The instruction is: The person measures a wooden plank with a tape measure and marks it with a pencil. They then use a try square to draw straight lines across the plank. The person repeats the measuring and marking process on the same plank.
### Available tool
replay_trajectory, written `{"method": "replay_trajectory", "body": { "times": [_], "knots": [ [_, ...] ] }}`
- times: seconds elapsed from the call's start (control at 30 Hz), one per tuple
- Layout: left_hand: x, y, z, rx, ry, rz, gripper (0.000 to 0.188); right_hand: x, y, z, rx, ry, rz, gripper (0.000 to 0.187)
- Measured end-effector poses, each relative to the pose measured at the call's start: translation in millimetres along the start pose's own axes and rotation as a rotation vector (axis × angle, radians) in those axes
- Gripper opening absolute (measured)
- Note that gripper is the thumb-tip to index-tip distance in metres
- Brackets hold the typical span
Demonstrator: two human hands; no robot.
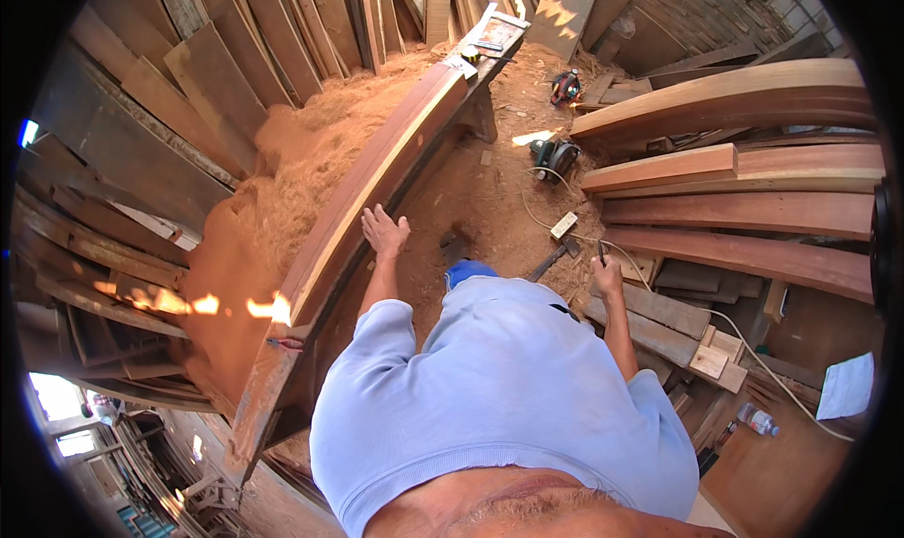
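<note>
My left hand (384,232) lies with fingers stretched over the near edge of a long reddish-brown wooden board (381,176), which has a pale strip along that side. The board rests on a long narrow bench (252,416). Off to the right, clear of the board, my right hand (607,276) is closed round a slim dark stick-like thing (601,249); its kind is too small to make out. A hammer (552,261) lies on the floor beside that hand, near a white power strip (564,224). Red-handled pliers (285,344) sit at the bench's near end.
A tape measure (470,54) and a square (490,41) sit at the bench's far end. Power tools (554,155) and a cord lie on the floor. Thick timbers (734,213) are stacked right, above offcuts. Sawdust (282,180) and leaning planks (221,77) fill the left.
</note>
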State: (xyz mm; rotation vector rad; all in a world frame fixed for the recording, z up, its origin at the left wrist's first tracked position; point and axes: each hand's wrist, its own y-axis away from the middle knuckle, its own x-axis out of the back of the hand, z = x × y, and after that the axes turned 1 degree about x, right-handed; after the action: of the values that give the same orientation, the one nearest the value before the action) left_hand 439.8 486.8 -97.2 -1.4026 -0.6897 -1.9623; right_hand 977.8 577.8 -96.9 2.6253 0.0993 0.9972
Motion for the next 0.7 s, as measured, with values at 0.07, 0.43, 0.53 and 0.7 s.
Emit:
{"method": "replay_trajectory", "body": {
  "times": [0.07, 0.43, 0.53, 0.7],
  "knots": [
    [13, -19, -9, 0.035, -0.043, -0.047, 0.089, -10, -7, -8, 0.014, 0.089, -0.046, 0.030],
    [12, -85, -31, 0.115, -0.173, -0.207, 0.098, -129, -62, -62, -0.071, 0.192, -0.178, 0.023],
    [19, -97, -25, 0.043, -0.090, -0.264, 0.099, -170, -89, -88, -0.101, 0.189, -0.197, 0.023],
    [17, -130, -15, -0.187, 0.013, -0.128, 0.098, -221, -134, -143, 0.092, 0.279, -0.244, 0.029]
  ]
}}
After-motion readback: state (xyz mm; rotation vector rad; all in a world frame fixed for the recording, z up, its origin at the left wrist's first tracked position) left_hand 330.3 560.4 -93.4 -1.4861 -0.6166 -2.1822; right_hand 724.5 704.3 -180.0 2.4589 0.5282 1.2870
